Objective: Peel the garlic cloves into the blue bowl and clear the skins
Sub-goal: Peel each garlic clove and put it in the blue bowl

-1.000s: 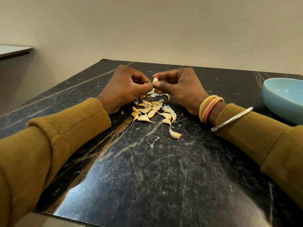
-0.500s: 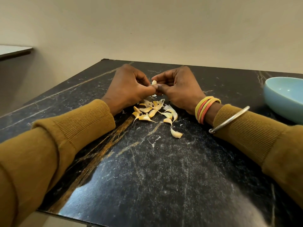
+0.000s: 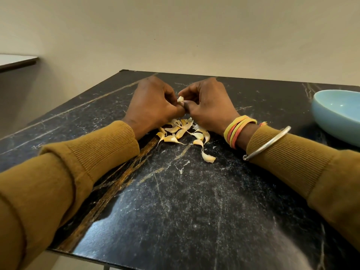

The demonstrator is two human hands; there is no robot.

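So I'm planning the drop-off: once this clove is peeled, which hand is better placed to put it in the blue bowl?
Right, probably. The blue bowl sits far right, beyond the right hand; the left hand would have to cross over it. Both hands pinch the garlic clove now.

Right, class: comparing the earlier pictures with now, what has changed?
Very little. The left hand and right hand keep pinching the same garlic clove, only their grip shifting slightly. Nothing was let go. The garlic pile and blue bowl stayed put.
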